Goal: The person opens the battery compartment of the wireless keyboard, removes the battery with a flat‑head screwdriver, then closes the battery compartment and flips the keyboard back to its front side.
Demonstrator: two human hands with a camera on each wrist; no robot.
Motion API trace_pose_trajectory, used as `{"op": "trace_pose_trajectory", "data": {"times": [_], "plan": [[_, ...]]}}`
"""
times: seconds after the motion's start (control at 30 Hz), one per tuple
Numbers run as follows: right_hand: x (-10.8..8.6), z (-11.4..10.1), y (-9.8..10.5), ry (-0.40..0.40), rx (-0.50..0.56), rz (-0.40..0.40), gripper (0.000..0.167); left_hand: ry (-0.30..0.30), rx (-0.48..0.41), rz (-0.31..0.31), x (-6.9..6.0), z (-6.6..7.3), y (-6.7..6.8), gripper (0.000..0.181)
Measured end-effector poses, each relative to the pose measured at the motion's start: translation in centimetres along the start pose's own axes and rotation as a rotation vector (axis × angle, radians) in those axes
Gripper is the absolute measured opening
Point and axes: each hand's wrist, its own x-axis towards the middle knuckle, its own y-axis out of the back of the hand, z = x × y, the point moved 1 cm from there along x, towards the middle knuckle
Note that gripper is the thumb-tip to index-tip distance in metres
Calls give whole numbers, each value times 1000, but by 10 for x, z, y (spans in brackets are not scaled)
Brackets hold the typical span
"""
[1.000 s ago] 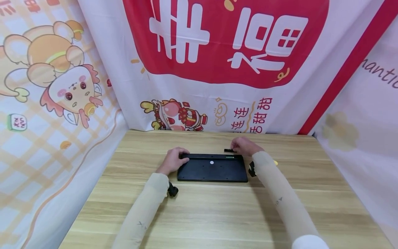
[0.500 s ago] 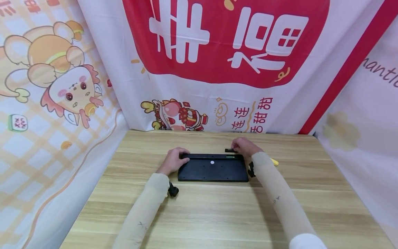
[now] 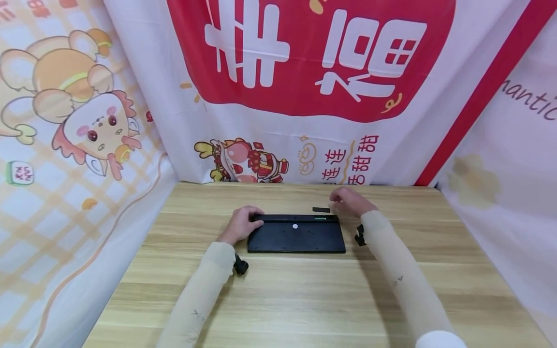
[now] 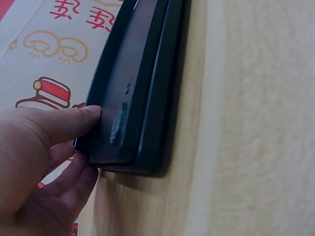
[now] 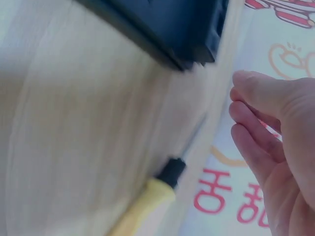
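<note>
Gripping the far left corner of the keyboard with the left hand, thumb on top and fingers round the edge, and steadying it underside up on the counter. Holding the right hand just beyond the far right corner, with loosely bent fingers and, as far as the blurred right wrist view allows, carrying nothing. Hovering there close to the small black cover, lying just past the far edge, near the slot showing green inside. Having the screwdriver in reach too, lying near the keyboard's right end. Probably needing a firm left grip here, pressing down rather than sideways to avoid skidding the keyboard. Best touching the cover lightly, by its short ends, being likely to flip or slide, and leaving it parallel to the slot for easy matching. Best minding the screwdriver too, avoiding rolling it, and working gently around the slot, without scraping.
</note>
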Motion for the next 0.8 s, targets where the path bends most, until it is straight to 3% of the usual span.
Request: {"op": "trace_pose_trajectory", "data": {"times": [0.2, 0.33, 0.6, 0.8], "plan": [[-22, 4, 22, 42, -78, -9, 30, 2, 14, 0, -1, 1, 0, 27], [-38, 11, 32, 13, -94, -31, 33, 2, 11, -2, -1, 2, -1, 27], [-67, 32, 36, -87, -107, -118, 42, -6, 14, 1, -3, 5, 1, 27], [-84, 51, 31, -123, -101, -119, 41, -3, 12, 0, -2, 6, 1, 27]]}}
